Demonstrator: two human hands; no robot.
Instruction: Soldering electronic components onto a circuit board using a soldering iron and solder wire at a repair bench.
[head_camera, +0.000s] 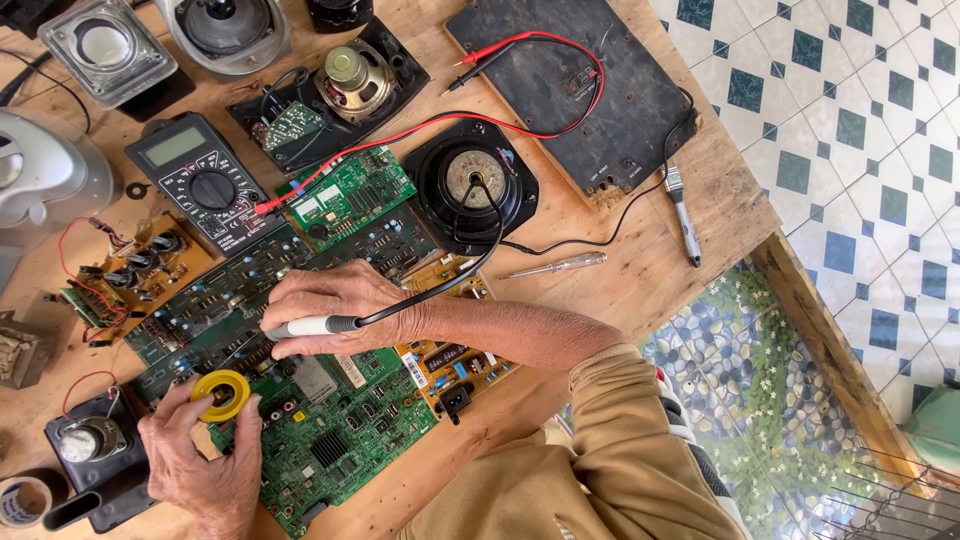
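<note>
From my remote view, the tip of the soldering iron (312, 325) is hidden under my right hand (335, 305), so I cannot tell which point of the dark circuit board (215, 300) it touches. The fingers of this hand are closed around the white handle of the iron, and its black cable goes up toward the round speaker (472, 185). My left hand (195, 460) is cut at the bottom edge of the view. Its thumb and fingers (180, 395) close narrowly on a yellow solder spool (221, 394), which sits at the left edge of the green circuit board (330, 425). A black multimeter (203, 180) lies further up on the wooden table (640, 280).
</note>
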